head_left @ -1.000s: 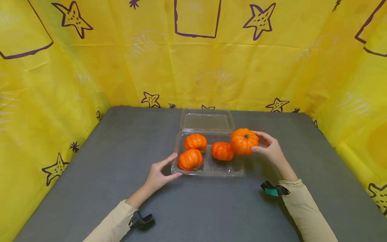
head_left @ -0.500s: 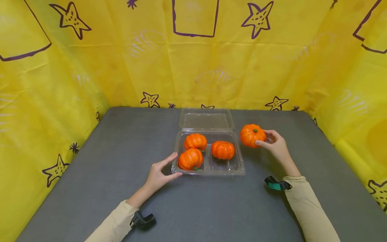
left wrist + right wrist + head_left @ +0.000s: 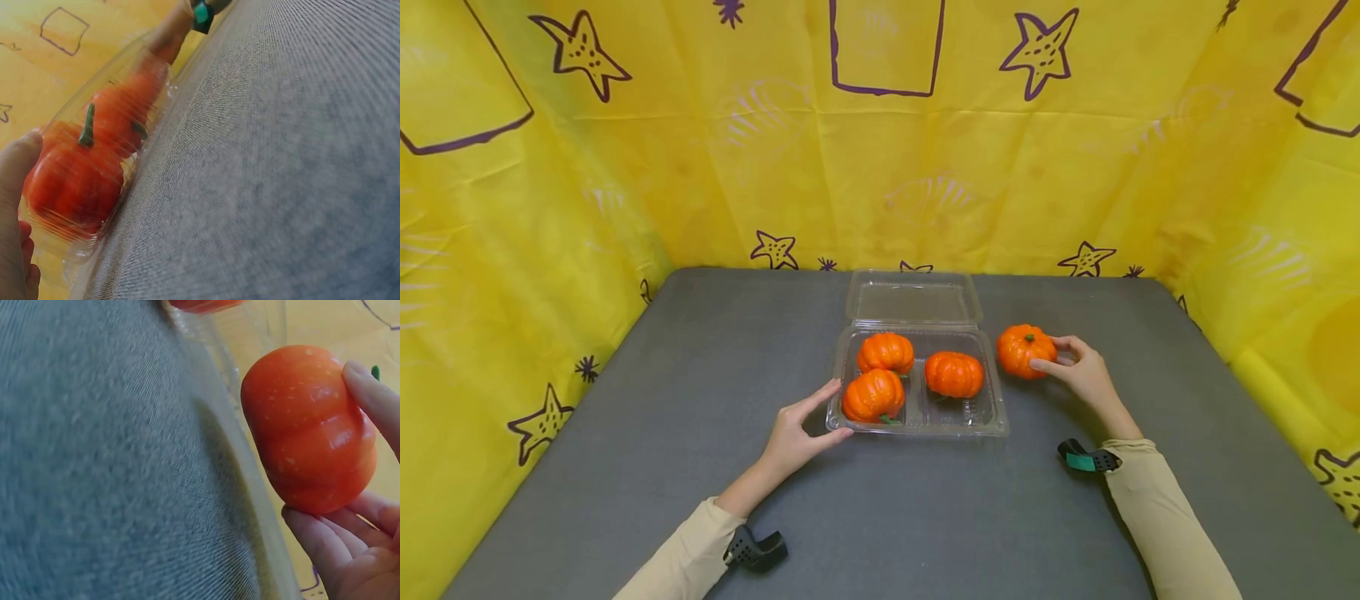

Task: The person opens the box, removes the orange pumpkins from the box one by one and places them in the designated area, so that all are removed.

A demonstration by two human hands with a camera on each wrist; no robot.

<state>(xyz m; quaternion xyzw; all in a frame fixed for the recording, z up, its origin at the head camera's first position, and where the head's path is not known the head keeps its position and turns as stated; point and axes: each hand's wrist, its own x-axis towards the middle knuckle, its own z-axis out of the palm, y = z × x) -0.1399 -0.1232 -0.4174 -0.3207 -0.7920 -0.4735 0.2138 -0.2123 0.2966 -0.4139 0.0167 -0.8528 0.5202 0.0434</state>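
Observation:
An orange toy pumpkin [image 3: 1026, 352] with a green stem is in my right hand [image 3: 1088, 375], just right of the clear plastic container [image 3: 958, 430]. In the right wrist view, the thumb lies on one side of this pumpkin [image 3: 309, 431] and the fingers on the other; a shadow shows on the table beside it. My left hand [image 3: 792, 433] touches the container's front-left corner with thumb and fingers spread and fairly straight. Inside, two pumpkins, a rear one [image 3: 886, 353] and a front one [image 3: 872, 396], share the left compartment. A single pumpkin [image 3: 953, 374] sits in the right compartment.
The container's clear lid [image 3: 913, 300] lies folded back behind it. A grey table [image 3: 880, 517] spreads around everything. Yellow cloth [image 3: 880, 183] with starfish drawings surrounds the table at the back and sides.
My right hand has carried its pumpkin from over the container's right edge out to the right, then lowered it toward the table. The left hand has stayed at the container's corner.

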